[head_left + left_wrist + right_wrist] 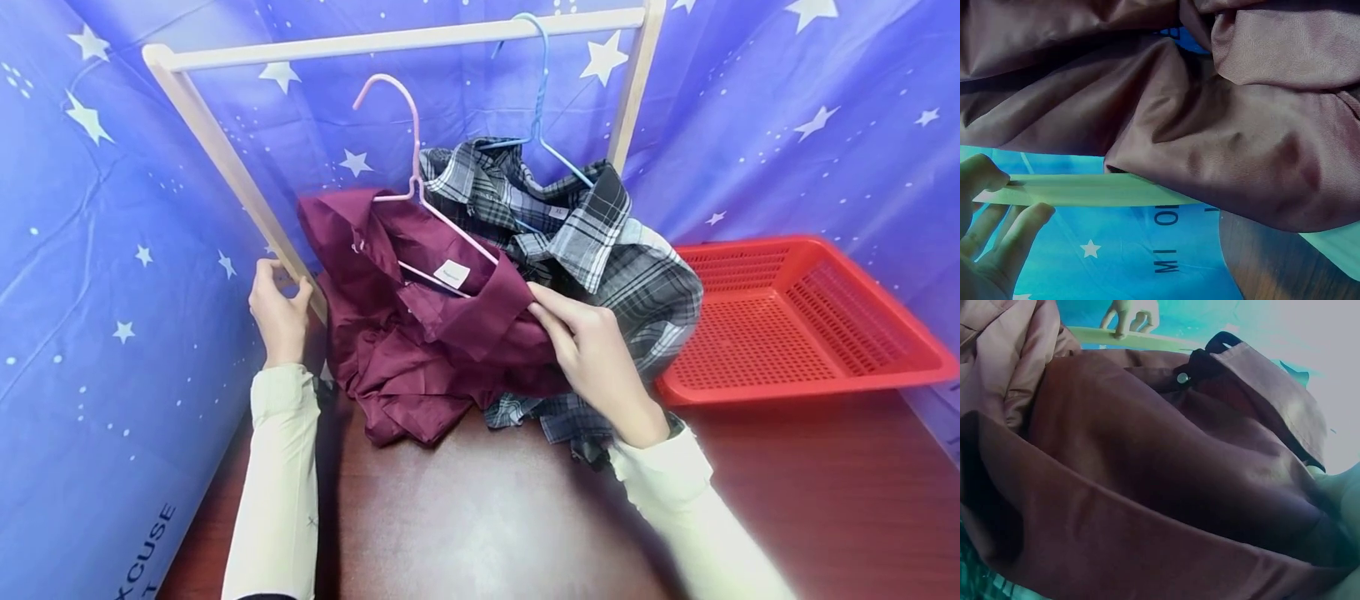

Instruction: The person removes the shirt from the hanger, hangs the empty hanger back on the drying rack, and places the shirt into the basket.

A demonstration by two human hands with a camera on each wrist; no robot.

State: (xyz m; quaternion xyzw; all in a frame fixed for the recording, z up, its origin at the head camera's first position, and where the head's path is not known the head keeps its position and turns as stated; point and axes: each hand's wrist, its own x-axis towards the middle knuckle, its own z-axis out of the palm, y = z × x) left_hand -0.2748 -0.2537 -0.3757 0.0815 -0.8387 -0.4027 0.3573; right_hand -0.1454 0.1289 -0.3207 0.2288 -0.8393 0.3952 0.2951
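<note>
A maroon shirt (480, 333) sits on a pink hanger (415, 133), whose hook stands below the rack's rail and apart from it. My right hand (600, 358) pinches the shirt beside its collar; in the right wrist view, maroon cloth (1147, 462) hides most of that hand. At the left, my left hand (281, 312) holds the left post of the wooden clothes rack (232, 171), fingers and thumb on either side of it in the left wrist view. Behind the maroon shirt, a grey plaid shirt (645, 275) hangs by a blue hanger (538, 100) from the rail (420, 38).
A red plastic basket (795, 383) stands on the brown table (465, 517) to the right of the rack. Blue star-printed cloth (90, 250) encloses the back and sides. The maroon shirt's lower part lies bunched on the table.
</note>
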